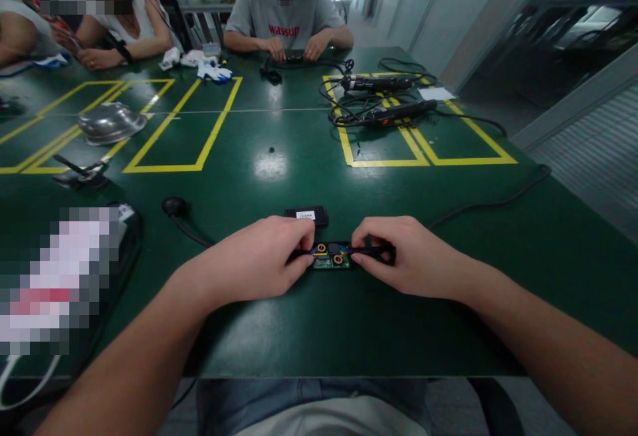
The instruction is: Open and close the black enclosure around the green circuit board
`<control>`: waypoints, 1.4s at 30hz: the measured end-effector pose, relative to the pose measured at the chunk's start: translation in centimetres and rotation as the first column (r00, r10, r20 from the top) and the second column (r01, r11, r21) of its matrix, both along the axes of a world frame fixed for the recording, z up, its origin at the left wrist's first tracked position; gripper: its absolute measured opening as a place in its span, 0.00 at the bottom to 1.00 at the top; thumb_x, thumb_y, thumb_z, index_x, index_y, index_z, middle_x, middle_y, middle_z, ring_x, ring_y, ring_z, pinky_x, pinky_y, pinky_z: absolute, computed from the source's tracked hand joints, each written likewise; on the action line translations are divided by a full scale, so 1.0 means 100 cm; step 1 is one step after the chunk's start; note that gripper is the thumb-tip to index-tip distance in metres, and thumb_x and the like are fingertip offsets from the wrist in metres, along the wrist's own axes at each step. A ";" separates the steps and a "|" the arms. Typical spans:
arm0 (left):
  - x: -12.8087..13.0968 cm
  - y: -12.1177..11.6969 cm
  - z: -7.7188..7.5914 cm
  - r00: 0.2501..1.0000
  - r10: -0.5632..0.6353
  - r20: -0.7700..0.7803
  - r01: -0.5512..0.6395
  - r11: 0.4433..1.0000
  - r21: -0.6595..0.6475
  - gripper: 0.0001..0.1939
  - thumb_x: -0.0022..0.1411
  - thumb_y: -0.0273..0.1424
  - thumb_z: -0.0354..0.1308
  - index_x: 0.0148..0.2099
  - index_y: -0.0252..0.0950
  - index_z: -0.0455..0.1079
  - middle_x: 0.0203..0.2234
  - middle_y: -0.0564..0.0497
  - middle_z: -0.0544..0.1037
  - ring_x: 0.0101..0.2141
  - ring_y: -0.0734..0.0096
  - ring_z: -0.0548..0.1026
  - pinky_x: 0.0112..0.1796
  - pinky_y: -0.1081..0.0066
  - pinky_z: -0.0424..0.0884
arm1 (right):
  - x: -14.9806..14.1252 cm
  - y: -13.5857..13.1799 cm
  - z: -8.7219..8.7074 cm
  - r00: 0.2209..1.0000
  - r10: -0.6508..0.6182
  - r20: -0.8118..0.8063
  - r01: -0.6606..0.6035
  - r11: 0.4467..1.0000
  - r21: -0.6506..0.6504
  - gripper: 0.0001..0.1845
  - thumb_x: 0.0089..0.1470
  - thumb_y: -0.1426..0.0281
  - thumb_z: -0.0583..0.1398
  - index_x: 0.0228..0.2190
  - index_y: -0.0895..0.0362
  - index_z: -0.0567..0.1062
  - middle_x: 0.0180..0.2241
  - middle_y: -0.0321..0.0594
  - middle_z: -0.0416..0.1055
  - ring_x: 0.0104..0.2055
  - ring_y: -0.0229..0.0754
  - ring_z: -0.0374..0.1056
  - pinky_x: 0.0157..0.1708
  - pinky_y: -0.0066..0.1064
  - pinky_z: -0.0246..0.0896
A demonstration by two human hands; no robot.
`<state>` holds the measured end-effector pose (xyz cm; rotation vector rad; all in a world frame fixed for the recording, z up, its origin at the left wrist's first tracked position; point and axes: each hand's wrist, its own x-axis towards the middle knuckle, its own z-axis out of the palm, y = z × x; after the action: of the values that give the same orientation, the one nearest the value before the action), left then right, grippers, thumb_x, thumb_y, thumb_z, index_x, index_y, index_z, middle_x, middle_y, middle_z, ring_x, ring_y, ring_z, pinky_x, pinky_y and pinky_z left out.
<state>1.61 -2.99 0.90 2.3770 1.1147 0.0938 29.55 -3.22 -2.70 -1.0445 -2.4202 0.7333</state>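
Observation:
A small green circuit board (329,263) with copper-coloured ring coils and coloured wires lies in a black case on the table before me. My left hand (266,253) is closed in a pinch on the black cable (298,254) at the board's left end. At the opposite end, my right hand (406,253) pinches another black cable (373,250) between thumb and fingers. Just behind the board rests a black ribbed case cover (321,218) with a white label. Part of the case is hidden by my fingertips.
A black plug (174,207) on a cord lies to the left. Farther off are a metal bowl (110,122), white gloves (215,72) and two black corded tools (399,111). A person (289,17) works across the green table (279,336); others sit at left.

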 end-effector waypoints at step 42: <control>-0.002 0.027 -0.036 0.987 0.136 0.083 -0.154 0.953 0.263 0.19 0.72 0.31 0.62 0.62 0.36 0.76 0.54 0.42 0.84 0.54 0.49 0.80 0.59 0.48 0.76 | 0.001 0.003 -0.004 0.996 0.081 0.039 -0.086 0.982 0.170 0.06 0.61 0.76 0.62 0.37 0.52 0.72 0.35 0.41 0.78 0.37 0.46 0.73 0.37 0.36 0.68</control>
<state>1.45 -0.27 -2.70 2.5010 1.3168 0.3935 29.67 -2.93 -3.14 -0.8981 -2.5159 0.5272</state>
